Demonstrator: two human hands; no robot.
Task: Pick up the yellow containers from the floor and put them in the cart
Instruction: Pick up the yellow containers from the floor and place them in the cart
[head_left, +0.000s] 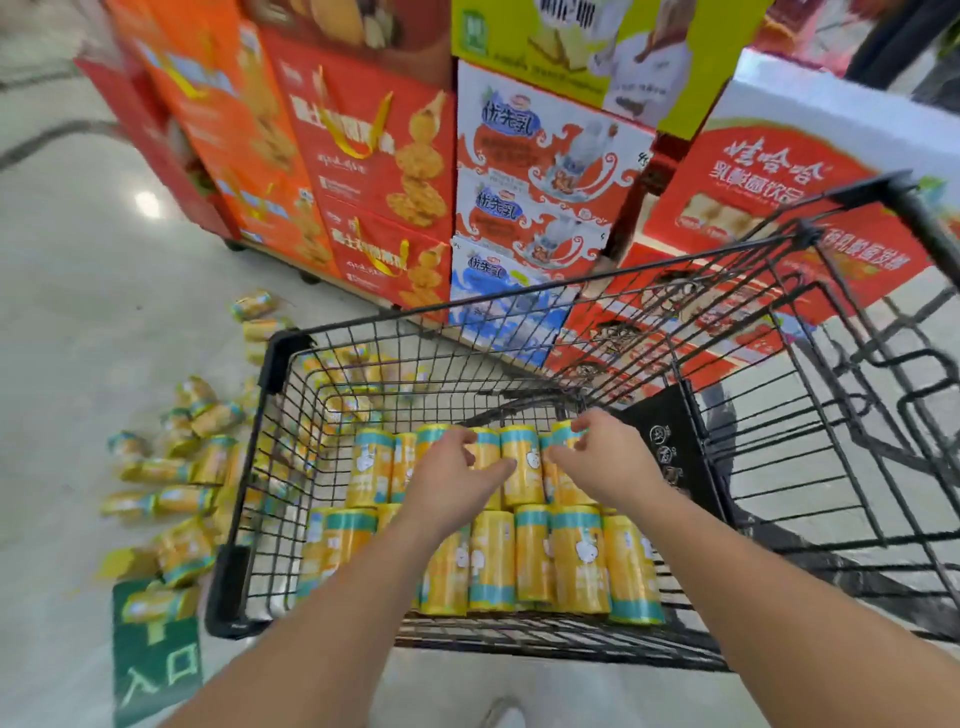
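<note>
Both hands inside cart (270, 364), over far row of yellow containers (522, 465). Left hand (452, 475) and right hand (597, 457) fingers spread, resting on containers, gripping none.

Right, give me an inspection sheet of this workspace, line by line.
Surface: pale glossy floor, with a green floor sign at lower left.
Job's things: black wire cart holds yellow containers in two rows, lying side by side on its bottom; many more yellow containers on the floor lie scattered to the cart's left.
Clutter: nothing seen beyond the scattered containers.
Grippers: left hand and right hand are both inside the cart over the far row, fingers spread; neither visibly grips a container.
Cables: nothing seen.
Surroundings: stacked red and orange gift boxes and white drink cartons stand beyond the cart.
</note>
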